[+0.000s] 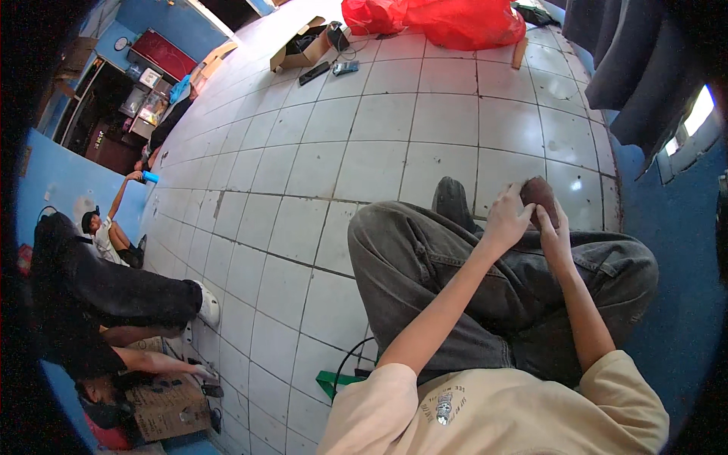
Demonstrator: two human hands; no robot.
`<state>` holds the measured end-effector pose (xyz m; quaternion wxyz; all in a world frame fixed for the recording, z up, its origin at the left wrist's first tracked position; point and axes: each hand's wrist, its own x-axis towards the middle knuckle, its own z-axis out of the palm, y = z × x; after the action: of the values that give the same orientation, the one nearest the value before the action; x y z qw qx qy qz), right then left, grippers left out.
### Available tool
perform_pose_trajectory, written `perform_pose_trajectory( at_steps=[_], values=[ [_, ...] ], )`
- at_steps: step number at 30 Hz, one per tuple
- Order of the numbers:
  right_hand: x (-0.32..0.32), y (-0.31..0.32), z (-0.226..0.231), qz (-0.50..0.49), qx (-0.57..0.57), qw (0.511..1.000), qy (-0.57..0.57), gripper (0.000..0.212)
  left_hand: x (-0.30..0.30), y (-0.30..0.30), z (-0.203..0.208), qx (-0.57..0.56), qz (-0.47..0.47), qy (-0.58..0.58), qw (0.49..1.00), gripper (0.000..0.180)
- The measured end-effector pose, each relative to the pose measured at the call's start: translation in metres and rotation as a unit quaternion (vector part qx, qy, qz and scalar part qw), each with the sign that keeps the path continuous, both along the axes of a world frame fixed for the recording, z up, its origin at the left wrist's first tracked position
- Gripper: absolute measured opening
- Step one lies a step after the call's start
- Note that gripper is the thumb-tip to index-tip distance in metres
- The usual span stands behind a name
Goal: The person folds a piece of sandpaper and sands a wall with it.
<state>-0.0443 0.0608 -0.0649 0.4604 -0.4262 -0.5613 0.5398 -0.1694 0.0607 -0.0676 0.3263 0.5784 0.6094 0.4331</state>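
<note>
I sit cross-legged in dark grey trousers [455, 280], with both forearms reaching forward over my lap. Between my hands is a smooth, rounded reddish-brown object [538, 196]; its exact kind I cannot make out. My left hand [506, 221] is closed on its near left side, thumb pressed against its surface. From the right, my right hand [556, 233] wraps its lower edge, and some of those fingers are hidden behind it. The object is held up above my knees, near my dark sock-covered foot [451, 199].
White floor tiles [296, 227] surround me. Far ahead are an open cardboard box [307, 49], a black phone-like item [314, 73] and a red plastic bag [462, 23]. A dark curtain [629, 68] hangs right. People sit at left, beside a cardboard carton [168, 409].
</note>
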Motion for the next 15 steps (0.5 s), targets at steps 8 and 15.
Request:
perform_pose_trajectory(
  at_steps=[8,15],
  values=[
    [-0.001,0.0,-0.001,-0.001,0.009,1.0,0.001,0.031,0.0,-0.004,-0.005,0.043,0.059,0.021,0.997,0.041],
    [-0.001,0.002,0.024,-0.03,-0.052,0.995,0.082,0.031,0.015,0.004,0.011,0.064,0.119,0.058,0.989,0.032]
  ],
)
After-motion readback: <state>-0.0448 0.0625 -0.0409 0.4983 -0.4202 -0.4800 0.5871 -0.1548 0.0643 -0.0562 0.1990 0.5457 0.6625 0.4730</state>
